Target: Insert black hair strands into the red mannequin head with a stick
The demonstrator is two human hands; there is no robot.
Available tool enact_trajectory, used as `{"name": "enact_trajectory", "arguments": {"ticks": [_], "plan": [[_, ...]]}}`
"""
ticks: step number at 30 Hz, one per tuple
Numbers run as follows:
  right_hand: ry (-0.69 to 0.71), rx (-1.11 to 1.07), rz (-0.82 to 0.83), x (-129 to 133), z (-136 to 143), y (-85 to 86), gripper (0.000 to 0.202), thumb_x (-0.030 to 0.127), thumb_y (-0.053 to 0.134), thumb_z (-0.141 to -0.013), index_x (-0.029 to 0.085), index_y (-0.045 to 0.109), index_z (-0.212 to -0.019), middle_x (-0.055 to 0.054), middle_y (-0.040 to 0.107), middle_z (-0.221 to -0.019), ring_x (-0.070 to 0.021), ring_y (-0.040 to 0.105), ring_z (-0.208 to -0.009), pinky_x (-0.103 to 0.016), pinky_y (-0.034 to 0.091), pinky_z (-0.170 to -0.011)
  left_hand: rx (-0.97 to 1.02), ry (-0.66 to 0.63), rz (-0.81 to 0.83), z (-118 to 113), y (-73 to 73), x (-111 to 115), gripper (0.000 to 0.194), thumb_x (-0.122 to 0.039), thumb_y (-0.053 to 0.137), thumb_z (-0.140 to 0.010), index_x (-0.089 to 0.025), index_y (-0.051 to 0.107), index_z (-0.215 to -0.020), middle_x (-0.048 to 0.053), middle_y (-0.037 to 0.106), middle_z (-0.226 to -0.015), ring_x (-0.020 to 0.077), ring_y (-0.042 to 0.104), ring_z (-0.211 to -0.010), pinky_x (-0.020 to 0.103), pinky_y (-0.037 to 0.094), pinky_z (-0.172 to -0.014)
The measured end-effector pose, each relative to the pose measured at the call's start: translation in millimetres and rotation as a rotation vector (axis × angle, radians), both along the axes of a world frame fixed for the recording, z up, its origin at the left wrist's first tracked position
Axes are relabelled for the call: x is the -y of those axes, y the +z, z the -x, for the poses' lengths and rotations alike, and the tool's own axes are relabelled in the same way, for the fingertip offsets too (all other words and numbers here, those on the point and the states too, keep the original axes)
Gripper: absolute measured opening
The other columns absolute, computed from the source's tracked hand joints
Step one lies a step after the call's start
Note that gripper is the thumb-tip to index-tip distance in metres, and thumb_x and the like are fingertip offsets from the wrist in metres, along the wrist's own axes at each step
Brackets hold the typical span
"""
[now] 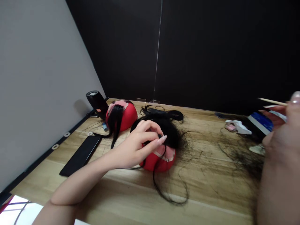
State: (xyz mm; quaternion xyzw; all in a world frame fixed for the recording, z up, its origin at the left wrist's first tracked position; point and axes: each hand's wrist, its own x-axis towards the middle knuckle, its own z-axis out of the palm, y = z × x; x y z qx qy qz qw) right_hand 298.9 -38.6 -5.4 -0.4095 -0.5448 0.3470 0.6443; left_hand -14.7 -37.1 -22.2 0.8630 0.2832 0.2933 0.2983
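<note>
Front block: one red dome on the wood-grain tabletop, topped with pink mesh and a mass of black hair. I have it directly below the left hand, the nearer of the two; it lies well to the left of the right hand. One long lock curves off its near side.

Left hand: fingers curled, thumb and fingertips drawn close together over the mesh and hair. I cannot tell whether a strand is caught between them.

Right hand: raised at the right edge, blurred, well apart from the left; digits closed on one thin pale stick, long axis near level, tip pointing left, toward the block's side.

Also on my list: second red dome, behind and left; black smartphone; black cylindrical speaker; crumpled white paper, near the right hand.
</note>
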Motion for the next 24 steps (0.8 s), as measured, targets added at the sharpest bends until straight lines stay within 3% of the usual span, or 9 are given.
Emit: {"name": "enact_trajectory", "arguments": {"ticks": [5, 8, 10, 13, 17, 21, 24], "plan": [[0.22, 0.018, 0.111, 18.5, 66.5, -24.6, 0.032, 0.052, 0.062, -0.089, 0.022, 0.066, -0.101, -0.004, 0.065, -0.066, -0.0207, 0.07, -0.06, -0.027, 0.057, -0.047, -0.048, 0.112, -0.088, -4.8, -9.1, -4.4, 0.035, -0.032, 0.045, -0.1, -0.015, 0.056, -0.071, 0.004, 0.049, -0.097, 0.0151, 0.046, -0.097, 0.031, 0.039, -0.096], [0.415, 0.048, 0.233, 25.0, 93.7, -40.5, 0.035, 0.048, 0.057, -0.094, 0.019, 0.061, -0.113, -0.003, 0.066, -0.064, -0.0185, 0.068, -0.053, -0.027, 0.058, -0.047, -0.054, 0.127, -0.142, -6.0, -12.7, -4.3, 0.032, -0.031, 0.045, -0.1, -0.015, 0.057, -0.076, 0.003, 0.046, -0.093, 0.0148, 0.043, -0.093, 0.03, 0.039, -0.091], [0.486, 0.045, 0.284, 26.8, 105.1, -46.8, 0.035, 0.045, 0.059, -0.093, 0.017, 0.058, -0.114, -0.005, 0.069, -0.07, -0.0181, 0.07, -0.059, -0.027, 0.061, -0.055, -0.029, 0.145, -0.188, -6.7, -15.6, -4.3, 0.03, -0.03, 0.044, -0.1, -0.015, 0.057, -0.078, 0.003, 0.045, -0.092, 0.0148, 0.043, -0.09, 0.03, 0.039, -0.087], [0.456, 0.028, 0.311, 27.5, 114.3, -52.4, 0.035, 0.042, 0.069, -0.086, 0.016, 0.06, -0.108, -0.006, 0.07, -0.082, -0.0164, 0.072, -0.07, -0.026, 0.062, -0.065, 0.015, 0.148, -0.249, -8.4, -20.4, -5.0, 0.031, -0.028, 0.043, -0.1, -0.014, 0.055, -0.075, 0.004, 0.045, -0.091, 0.0154, 0.043, -0.089, 0.031, 0.039, -0.083], [0.382, 0.101, 0.327, 27.4, 115.4, -55.3, 0.033, 0.04, 0.074, -0.081, 0.014, 0.068, -0.1, -0.004, 0.067, -0.077, -0.013, 0.067, -0.062, -0.022, 0.058, -0.059, 0.043, 0.153, -0.318, -11.4, -24.7, -5.5, 0.028, -0.024, 0.045, -0.099, -0.014, 0.055, -0.075, 0.004, 0.047, -0.09, 0.0154, 0.044, -0.087, 0.031, 0.039, -0.081], [0.37, 0.26, 0.196, 28.9, 108.4, -51.1, 0.025, 0.038, 0.071, -0.084, 0.013, 0.073, -0.08, -0.005, 0.061, -0.078, -0.0101, 0.061, -0.057, -0.021, 0.053, -0.054, 0.052, 0.153, -0.344, -12.4, -24.7, -4.9, 0.026, -0.023, 0.047, -0.099, -0.015, 0.056, -0.076, 0.003, 0.049, -0.088, 0.0143, 0.044, -0.085, 0.03, 0.038, -0.08], [0.384, 0.24, 0.17, 29.8, 103.3, -47.8, 0.024, 0.036, 0.069, -0.087, 0.014, 0.072, -0.076, -0.004, 0.06, -0.077, -0.0084, 0.057, -0.056, -0.019, 0.047, -0.048, 0.048, 0.136, -0.319, -12.5, -23.7, -4.7, 0.026, -0.024, 0.048, -0.099, -0.015, 0.057, -0.076, 0.003, 0.049, -0.088, 0.0143, 0.045, -0.086, 0.03, 0.04, -0.08]]}}
